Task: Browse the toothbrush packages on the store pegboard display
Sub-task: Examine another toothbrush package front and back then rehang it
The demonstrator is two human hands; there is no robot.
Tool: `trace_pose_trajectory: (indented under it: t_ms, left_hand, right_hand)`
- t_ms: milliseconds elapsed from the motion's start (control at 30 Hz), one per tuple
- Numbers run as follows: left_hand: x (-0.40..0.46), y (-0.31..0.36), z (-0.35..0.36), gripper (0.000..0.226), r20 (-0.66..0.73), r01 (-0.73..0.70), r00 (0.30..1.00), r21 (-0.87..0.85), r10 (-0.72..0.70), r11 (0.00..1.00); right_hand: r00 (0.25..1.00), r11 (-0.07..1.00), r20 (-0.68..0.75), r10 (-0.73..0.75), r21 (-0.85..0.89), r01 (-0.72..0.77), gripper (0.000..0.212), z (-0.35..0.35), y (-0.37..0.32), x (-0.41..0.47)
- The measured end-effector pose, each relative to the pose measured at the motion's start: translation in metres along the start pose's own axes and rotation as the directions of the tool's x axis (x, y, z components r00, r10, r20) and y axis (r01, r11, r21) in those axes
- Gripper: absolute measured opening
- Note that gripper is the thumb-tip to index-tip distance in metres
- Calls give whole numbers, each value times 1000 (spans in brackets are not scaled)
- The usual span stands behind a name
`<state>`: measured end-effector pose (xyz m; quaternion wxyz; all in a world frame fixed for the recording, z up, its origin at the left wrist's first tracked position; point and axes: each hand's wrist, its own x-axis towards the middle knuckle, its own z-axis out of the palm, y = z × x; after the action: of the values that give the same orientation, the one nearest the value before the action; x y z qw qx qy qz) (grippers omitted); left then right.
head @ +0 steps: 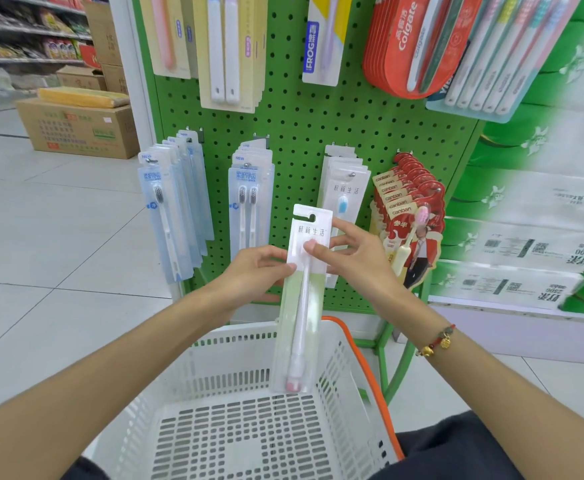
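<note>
One toothbrush package [302, 303] is off the green pegboard [297, 116] and held upright in front of it, above the white basket [249, 410]; the left hand [256, 271] pinches its left edge near the middle, thumb on the front, while the right hand [349, 251] grips the upper right edge with the thumb laid across the white card and the fingers behind; so both hands are clamped on the same pack, which touches neither hook nor basket. Judging by this, the browsing is under way rather than finished: one item is being looked over at close range, with its empty hang slot at the top; its matching stack [344, 188] hangs just behind the right hand. The blue packs [171, 209], the twin-brush packs [249, 202], the red canban cards [406, 216] and the upper row [228, 50] all hang untouched; what seems left is to rehang or keep this one and go through the others.
</note>
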<state>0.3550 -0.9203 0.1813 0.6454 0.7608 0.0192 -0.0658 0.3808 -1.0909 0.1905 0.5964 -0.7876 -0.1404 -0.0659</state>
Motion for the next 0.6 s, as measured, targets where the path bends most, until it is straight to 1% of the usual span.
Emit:
trace_pose_trajectory:
  t_ms: [100,233,367,467,533,600]
  left_hand:
    - [-1,1,1,15,15,-1,1000,-26,2,1000]
    - [-1,3,1,19,42,-2,999,-89,6,996]
    - [-1,3,0,23,40,-7,999,-154,13,988]
    - [-1,4,-2,20,10,-38,999,-234,42,971]
    - [-1,6,-4,16,-24,-53,999,-287,48,956]
    - [0,6,-6,18,-64,-60,997,-309,43,949]
  right_hand:
    - [1000,1000,-9,0,25,0,34,-1,-2,0]
    - [1000,1000,16,7,28,-7,37,-3,-3,-1]
    - [995,999,92,31,-42,-27,35,-5,-4,0]
    - [981,991,179,78,-122,-56,52,-6,2,0]
    - [972,990,224,76,-133,-47,47,-6,4,-1]
    - [964,990,251,90,-131,-58,46,-6,4,-2]
